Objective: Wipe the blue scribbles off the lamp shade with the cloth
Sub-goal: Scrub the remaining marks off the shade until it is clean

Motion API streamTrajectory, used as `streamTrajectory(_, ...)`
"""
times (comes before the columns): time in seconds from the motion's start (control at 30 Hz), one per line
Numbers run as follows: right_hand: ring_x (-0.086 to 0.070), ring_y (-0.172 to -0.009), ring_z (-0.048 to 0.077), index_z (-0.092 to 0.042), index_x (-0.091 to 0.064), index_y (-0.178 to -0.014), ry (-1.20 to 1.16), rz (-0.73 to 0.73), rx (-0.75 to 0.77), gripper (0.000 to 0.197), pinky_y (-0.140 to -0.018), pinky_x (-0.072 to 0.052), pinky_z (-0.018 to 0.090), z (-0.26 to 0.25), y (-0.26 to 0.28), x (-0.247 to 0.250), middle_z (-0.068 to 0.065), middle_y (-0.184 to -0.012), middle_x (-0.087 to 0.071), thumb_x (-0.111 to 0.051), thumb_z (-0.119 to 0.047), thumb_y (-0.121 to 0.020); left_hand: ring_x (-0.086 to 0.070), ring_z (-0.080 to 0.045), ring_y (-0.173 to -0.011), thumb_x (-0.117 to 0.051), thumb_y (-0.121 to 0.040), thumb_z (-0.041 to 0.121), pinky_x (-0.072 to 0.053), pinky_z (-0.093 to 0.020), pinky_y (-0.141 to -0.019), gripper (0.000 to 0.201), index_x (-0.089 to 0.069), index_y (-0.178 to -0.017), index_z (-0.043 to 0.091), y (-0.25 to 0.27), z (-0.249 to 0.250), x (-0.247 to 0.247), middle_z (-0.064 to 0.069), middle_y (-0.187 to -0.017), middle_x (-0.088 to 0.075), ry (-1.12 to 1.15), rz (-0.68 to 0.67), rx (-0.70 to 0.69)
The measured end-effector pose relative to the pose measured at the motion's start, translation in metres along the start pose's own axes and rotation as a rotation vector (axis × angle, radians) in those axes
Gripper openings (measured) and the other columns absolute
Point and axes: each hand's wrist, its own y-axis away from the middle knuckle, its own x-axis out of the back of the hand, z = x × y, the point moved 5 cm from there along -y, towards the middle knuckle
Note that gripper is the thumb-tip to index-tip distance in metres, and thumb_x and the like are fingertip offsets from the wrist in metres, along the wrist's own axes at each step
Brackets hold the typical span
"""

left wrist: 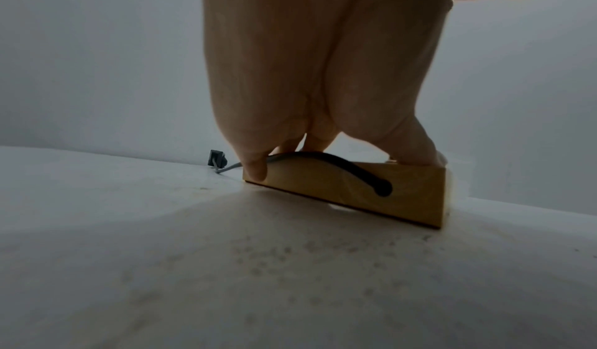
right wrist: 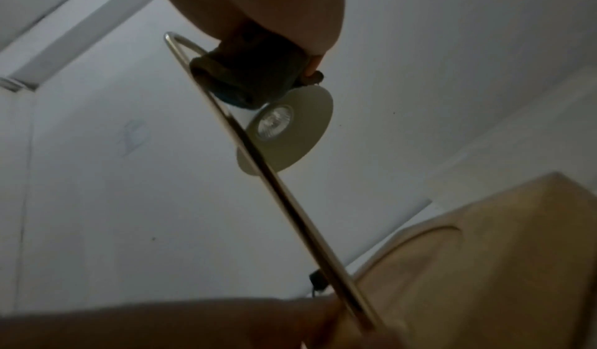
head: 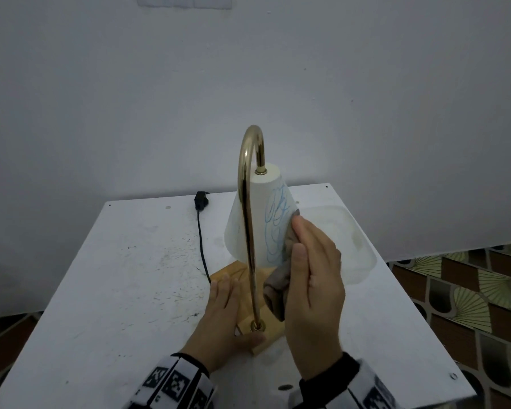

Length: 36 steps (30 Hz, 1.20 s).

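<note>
A lamp with a white cone shade [head: 250,228] hangs from a curved brass arm [head: 246,219] on a wooden base [head: 266,320]. Blue scribbles [head: 275,222] cover the shade's right side. My right hand [head: 310,284] holds a grey-brown cloth [head: 278,293] against the shade's right edge, beside the scribbles. From below, in the right wrist view, the cloth [right wrist: 255,73] sits at the shade's rim [right wrist: 307,124]. My left hand [head: 222,317] lies flat with straight fingers on the base's left part, its thumb at the front corner; the left wrist view shows its fingers [left wrist: 255,170] over the base [left wrist: 355,191].
The lamp stands on a white, speckled table [head: 124,276]. A black cord [head: 202,246] runs from the base to a plug [head: 200,199] at the table's back edge. A pale translucent container [head: 345,237] sits right of the lamp. Patterned floor tiles [head: 469,290] show to the right.
</note>
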Motion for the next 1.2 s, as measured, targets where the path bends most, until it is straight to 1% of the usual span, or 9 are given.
streamTrajectory(0.1,-0.043,-0.124,0.007,-0.015,-0.047,-0.131,0.022,0.005,0.018,0.041,-0.1,-0.043,0.026,0.005,0.009,0.006,-0.002,-0.129,-0.053,-0.028,-0.036,-0.101,0.031,-0.02,-0.137,-0.037,-0.056,0.087,0.006,-0.035,-0.116,0.128,0.019,-0.146,0.014,-0.002,0.0,-0.002,-0.003,-0.153,0.03,-0.032,-0.013,0.01)
streamTrajectory(0.2,-0.044,-0.121,0.007,-0.013,-0.048,-0.131,0.036,-0.012,-0.006,0.041,-0.1,-0.039,0.018,0.012,0.006,0.009,0.001,-0.127,-0.055,-0.028,-0.034,-0.101,0.032,-0.016,-0.134,-0.008,-0.023,0.103,0.006,-0.034,-0.115,0.154,0.02,-0.146,0.015,-0.003,0.0,0.0,-0.002,-0.152,0.031,-0.013,0.001,-0.021)
streamTrajectory(0.3,-0.046,-0.117,0.01,-0.013,-0.051,-0.129,0.023,0.004,-0.09,0.041,-0.099,-0.034,0.01,0.02,-0.005,0.011,-0.004,-0.123,-0.055,-0.031,-0.03,-0.098,0.028,-0.019,-0.139,-0.003,-0.014,0.103,0.006,-0.033,-0.115,0.16,0.02,-0.146,0.015,-0.001,-0.001,0.001,0.0,-0.152,0.03,0.026,-0.006,-0.031)
streamTrajectory(0.53,-0.046,-0.123,0.012,-0.015,-0.053,-0.128,-0.102,-0.003,-0.176,0.045,-0.104,-0.039,0.029,0.019,-0.025,0.009,-0.01,-0.125,-0.054,-0.031,-0.037,-0.095,0.0,-0.011,-0.144,-0.036,-0.035,0.1,-0.01,-0.035,-0.12,0.142,-0.005,-0.151,0.025,-0.011,-0.018,0.019,0.013,-0.155,0.004,0.109,0.053,-0.123)
streamTrajectory(0.77,-0.043,-0.126,0.01,-0.019,-0.046,-0.132,-0.091,-0.041,-0.111,0.04,-0.104,-0.035,0.017,0.007,-0.011,0.01,-0.005,-0.13,-0.052,-0.03,-0.032,-0.097,0.032,-0.013,-0.136,-0.039,-0.024,0.096,0.005,-0.035,-0.117,0.157,0.018,-0.147,0.017,-0.018,-0.012,0.019,0.015,-0.146,0.028,0.055,-0.042,-0.122)
streamTrajectory(0.97,-0.046,-0.122,0.013,-0.018,-0.051,-0.129,-0.088,0.008,-0.185,0.041,-0.102,-0.038,0.025,0.019,-0.011,0.016,-0.013,-0.127,-0.051,-0.031,-0.033,-0.096,0.031,-0.006,-0.132,-0.051,-0.032,0.089,0.005,-0.029,-0.116,0.153,0.02,-0.147,0.015,-0.012,-0.01,0.019,0.016,-0.143,0.031,0.092,-0.025,-0.113)
streamTrajectory(1.07,-0.046,-0.123,0.013,-0.014,-0.051,-0.129,-0.121,0.006,-0.143,0.042,-0.101,-0.037,0.017,0.008,-0.016,0.015,-0.009,-0.126,-0.053,-0.031,-0.031,-0.097,0.031,-0.009,-0.135,-0.056,-0.048,0.085,0.007,-0.03,-0.117,0.144,0.02,-0.147,0.013,-0.013,-0.01,0.013,0.011,-0.148,0.03,0.079,0.015,-0.081)
streamTrajectory(1.13,-0.045,-0.124,0.013,-0.01,-0.05,-0.131,-0.117,-0.025,-0.086,0.042,-0.101,-0.037,0.016,-0.003,-0.015,0.011,-0.003,-0.128,-0.054,-0.032,-0.028,-0.097,0.026,-0.011,-0.14,-0.06,-0.064,0.072,0.0,-0.037,-0.12,0.126,0.013,-0.149,0.015,-0.017,-0.012,0.007,0.007,-0.153,0.025,0.101,0.07,-0.078)
streamTrajectory(1.2,-0.046,-0.124,0.013,-0.008,-0.049,-0.131,-0.084,-0.042,-0.037,0.042,-0.101,-0.038,0.017,-0.009,-0.01,0.008,0.001,-0.129,-0.053,-0.032,-0.029,-0.099,0.017,-0.01,-0.144,-0.054,-0.058,0.076,-0.009,-0.039,-0.12,0.124,0.003,-0.151,0.018,-0.019,-0.015,0.004,0.008,-0.156,0.016,0.117,0.104,-0.096)
